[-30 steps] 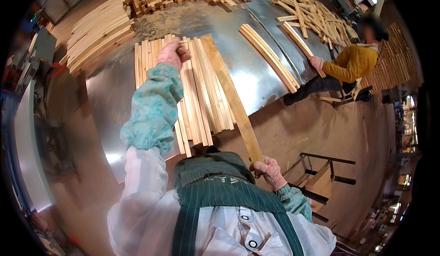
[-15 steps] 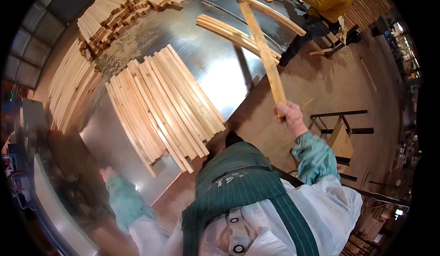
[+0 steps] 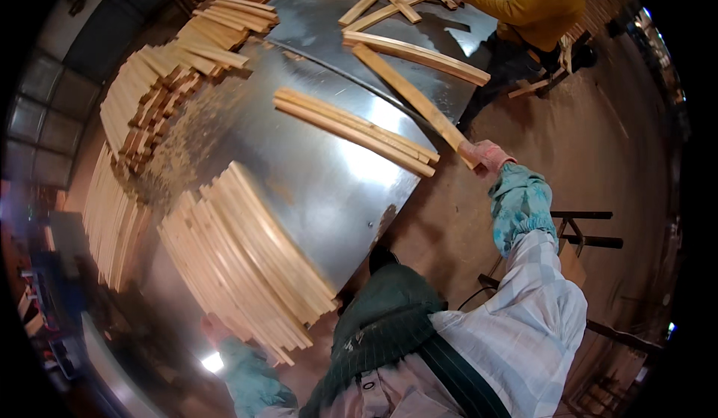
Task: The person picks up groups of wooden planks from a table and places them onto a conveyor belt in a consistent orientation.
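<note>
**R hand holds slat, long axis running away over bench**

R hand gripped on near end of long wood slat; slat runs up-left from hand over metal bench right edge. L hand at near edge by slat stack, grip unclear.

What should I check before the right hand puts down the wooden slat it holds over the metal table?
1. Grip: right hand closed on the near end of the long slat: ok.
2. Landing area: bare metal table shows, but a slat bundle lies close beside: cannot tell.
3. Other person reaches onto the far table edge, near the slat's far end: not ok.
4. Left hand low beside the near slat stack, away from the slat: ok.
</note>
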`<action>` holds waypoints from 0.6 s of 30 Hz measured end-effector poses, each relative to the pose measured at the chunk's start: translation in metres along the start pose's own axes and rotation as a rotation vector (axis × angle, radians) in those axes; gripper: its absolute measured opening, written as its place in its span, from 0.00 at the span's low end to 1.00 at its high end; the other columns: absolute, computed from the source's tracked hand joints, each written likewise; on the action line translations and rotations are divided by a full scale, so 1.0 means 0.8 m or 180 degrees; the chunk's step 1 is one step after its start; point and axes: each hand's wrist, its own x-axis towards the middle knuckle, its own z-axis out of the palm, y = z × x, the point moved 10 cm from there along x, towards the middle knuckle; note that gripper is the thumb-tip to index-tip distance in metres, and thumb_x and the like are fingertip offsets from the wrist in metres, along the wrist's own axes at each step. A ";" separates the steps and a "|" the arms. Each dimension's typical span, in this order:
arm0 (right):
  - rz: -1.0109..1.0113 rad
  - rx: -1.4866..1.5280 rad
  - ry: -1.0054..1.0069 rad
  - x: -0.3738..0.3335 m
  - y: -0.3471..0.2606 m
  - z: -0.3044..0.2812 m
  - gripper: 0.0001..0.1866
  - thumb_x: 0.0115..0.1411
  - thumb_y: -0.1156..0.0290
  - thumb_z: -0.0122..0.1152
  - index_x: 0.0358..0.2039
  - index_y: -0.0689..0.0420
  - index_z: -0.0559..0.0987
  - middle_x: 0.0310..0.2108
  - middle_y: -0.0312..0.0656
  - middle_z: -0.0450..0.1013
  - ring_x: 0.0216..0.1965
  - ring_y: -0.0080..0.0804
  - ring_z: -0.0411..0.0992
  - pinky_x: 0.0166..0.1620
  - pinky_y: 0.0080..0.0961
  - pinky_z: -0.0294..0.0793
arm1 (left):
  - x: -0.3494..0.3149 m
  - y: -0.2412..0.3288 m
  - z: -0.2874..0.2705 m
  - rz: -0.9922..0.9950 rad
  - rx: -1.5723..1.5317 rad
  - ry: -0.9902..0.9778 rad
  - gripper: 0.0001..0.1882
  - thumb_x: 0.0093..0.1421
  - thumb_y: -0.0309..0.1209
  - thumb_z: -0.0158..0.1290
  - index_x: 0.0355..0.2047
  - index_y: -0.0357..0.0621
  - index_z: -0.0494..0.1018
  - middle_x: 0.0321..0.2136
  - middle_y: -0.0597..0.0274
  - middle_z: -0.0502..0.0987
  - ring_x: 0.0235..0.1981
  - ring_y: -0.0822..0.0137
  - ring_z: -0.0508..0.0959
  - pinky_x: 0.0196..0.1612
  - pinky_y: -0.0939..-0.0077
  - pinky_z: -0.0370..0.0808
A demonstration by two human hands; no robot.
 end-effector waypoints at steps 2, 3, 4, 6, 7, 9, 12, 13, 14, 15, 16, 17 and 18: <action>-0.0042 -0.1366 0.0822 0.029 -0.023 -0.048 0.30 0.56 0.44 0.55 0.41 0.62 0.77 0.35 0.50 0.75 0.38 0.44 0.74 0.40 0.34 0.73 | -0.037 0.047 0.056 -0.0109 -0.0422 -0.0285 0.35 0.62 0.45 0.51 0.62 0.37 0.55 0.59 0.51 0.63 0.59 0.59 0.64 0.57 0.67 0.65; -0.0093 -0.2071 0.1203 0.049 -0.042 -0.068 0.31 0.55 0.44 0.55 0.42 0.62 0.78 0.39 0.52 0.75 0.43 0.47 0.74 0.45 0.36 0.72 | -0.042 0.058 0.078 -0.0041 -0.0315 -0.0449 0.37 0.61 0.46 0.51 0.63 0.38 0.53 0.60 0.49 0.61 0.60 0.57 0.62 0.59 0.65 0.63; -0.0322 -0.1847 0.1320 0.075 -0.049 -0.083 0.32 0.55 0.44 0.54 0.47 0.60 0.75 0.49 0.53 0.71 0.54 0.50 0.65 0.55 0.35 0.65 | -0.047 0.070 0.100 0.0036 -0.0204 -0.0620 0.39 0.60 0.47 0.51 0.64 0.40 0.51 0.61 0.48 0.59 0.61 0.56 0.61 0.60 0.64 0.62; -0.1136 -0.2159 0.2015 0.115 -0.087 -0.114 0.32 0.52 0.47 0.56 0.52 0.55 0.71 0.49 0.51 0.70 0.51 0.48 0.68 0.52 0.37 0.68 | -0.047 0.081 0.136 0.0444 0.0669 -0.1050 0.42 0.58 0.50 0.52 0.65 0.43 0.50 0.62 0.44 0.55 0.62 0.51 0.59 0.62 0.61 0.59; -0.1197 -0.2144 0.2485 0.146 -0.094 -0.138 0.32 0.50 0.48 0.58 0.52 0.52 0.70 0.45 0.51 0.71 0.49 0.47 0.70 0.50 0.38 0.71 | -0.061 0.103 0.149 0.0411 0.1371 -0.1012 0.43 0.57 0.52 0.53 0.65 0.43 0.50 0.62 0.42 0.55 0.62 0.49 0.58 0.62 0.61 0.59; -0.0711 -0.2650 0.2353 0.192 -0.121 -0.161 0.35 0.48 0.51 0.60 0.55 0.52 0.67 0.52 0.48 0.69 0.53 0.44 0.68 0.52 0.35 0.69 | -0.107 0.155 0.162 0.0248 0.2747 -0.0871 0.47 0.53 0.55 0.54 0.66 0.45 0.49 0.62 0.38 0.54 0.62 0.45 0.57 0.63 0.60 0.57; -0.1130 -0.2729 0.2699 0.226 -0.168 -0.180 0.38 0.46 0.54 0.62 0.58 0.51 0.63 0.56 0.40 0.66 0.58 0.41 0.62 0.55 0.35 0.67 | -0.093 0.139 0.157 0.0507 0.2617 -0.0827 0.49 0.50 0.54 0.55 0.65 0.41 0.49 0.61 0.36 0.55 0.61 0.41 0.57 0.63 0.58 0.56; -0.1085 -0.2761 0.2790 0.237 -0.172 -0.182 0.39 0.46 0.55 0.62 0.59 0.50 0.62 0.57 0.38 0.65 0.59 0.40 0.60 0.55 0.35 0.66 | -0.090 0.136 0.158 0.0563 0.2576 -0.0796 0.49 0.50 0.54 0.55 0.65 0.40 0.49 0.61 0.36 0.55 0.61 0.42 0.58 0.63 0.58 0.56; -0.0938 -0.2778 0.2659 0.263 -0.161 -0.180 0.37 0.45 0.52 0.64 0.56 0.50 0.66 0.54 0.39 0.68 0.56 0.38 0.64 0.54 0.34 0.67 | -0.085 0.133 0.158 0.0624 0.2582 -0.0819 0.48 0.51 0.52 0.56 0.65 0.40 0.49 0.60 0.36 0.56 0.61 0.42 0.58 0.63 0.58 0.56; -0.0825 -0.2856 0.2551 0.276 -0.160 -0.172 0.36 0.45 0.51 0.64 0.55 0.50 0.67 0.52 0.39 0.69 0.55 0.38 0.65 0.53 0.35 0.67 | -0.078 0.124 0.155 0.0665 0.2529 -0.0826 0.50 0.51 0.54 0.56 0.66 0.43 0.48 0.61 0.38 0.54 0.62 0.43 0.57 0.63 0.59 0.56; -0.0706 -0.2950 0.2447 0.277 -0.161 -0.168 0.35 0.45 0.49 0.64 0.53 0.50 0.69 0.50 0.38 0.70 0.53 0.38 0.67 0.52 0.35 0.67 | -0.071 0.109 0.151 0.0700 0.2472 -0.0848 0.51 0.51 0.55 0.57 0.66 0.45 0.46 0.62 0.40 0.53 0.62 0.43 0.56 0.63 0.59 0.56; -0.0580 -0.3041 0.2347 0.277 -0.159 -0.162 0.34 0.45 0.48 0.65 0.51 0.49 0.71 0.48 0.38 0.71 0.51 0.38 0.68 0.52 0.35 0.68 | -0.062 0.094 0.149 0.0744 0.2415 -0.0871 0.52 0.51 0.57 0.58 0.67 0.47 0.44 0.63 0.42 0.51 0.63 0.44 0.55 0.63 0.60 0.55; -0.0732 -0.2979 0.2453 0.263 -0.163 -0.158 0.32 0.46 0.48 0.64 0.50 0.49 0.71 0.47 0.39 0.71 0.50 0.38 0.69 0.50 0.35 0.68 | -0.053 0.081 0.151 0.0767 0.2316 -0.0876 0.51 0.51 0.55 0.58 0.67 0.47 0.45 0.63 0.42 0.50 0.63 0.45 0.55 0.62 0.61 0.56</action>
